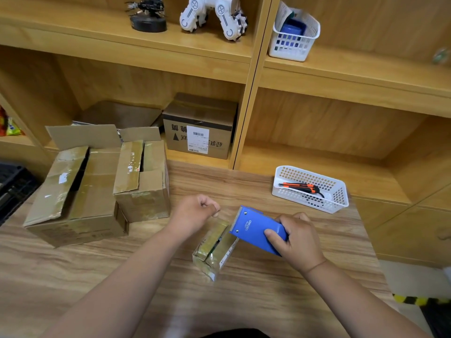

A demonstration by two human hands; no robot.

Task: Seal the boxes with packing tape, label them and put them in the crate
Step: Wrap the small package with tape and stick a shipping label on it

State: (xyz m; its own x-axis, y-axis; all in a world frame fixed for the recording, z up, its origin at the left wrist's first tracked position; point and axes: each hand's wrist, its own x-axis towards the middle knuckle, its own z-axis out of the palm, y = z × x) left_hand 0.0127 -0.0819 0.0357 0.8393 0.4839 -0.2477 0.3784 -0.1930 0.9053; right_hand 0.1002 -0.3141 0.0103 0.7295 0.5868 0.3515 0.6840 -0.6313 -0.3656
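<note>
A small cardboard box wrapped in shiny tape lies on the wooden table in front of me. My right hand grips a blue tape dispenser, its toothed edge just above the small box's right side. Above the box's far end, my left hand pinches the end of a clear tape strip between thumb and fingers. Two larger cardboard boxes, a big one and a medium one, stand at the left with their flaps partly open.
A white basket holding an orange utility knife sits at the table's right rear. A labelled box stands on the shelf behind. A black crate shows at the left edge. Robot models and another basket occupy the upper shelf.
</note>
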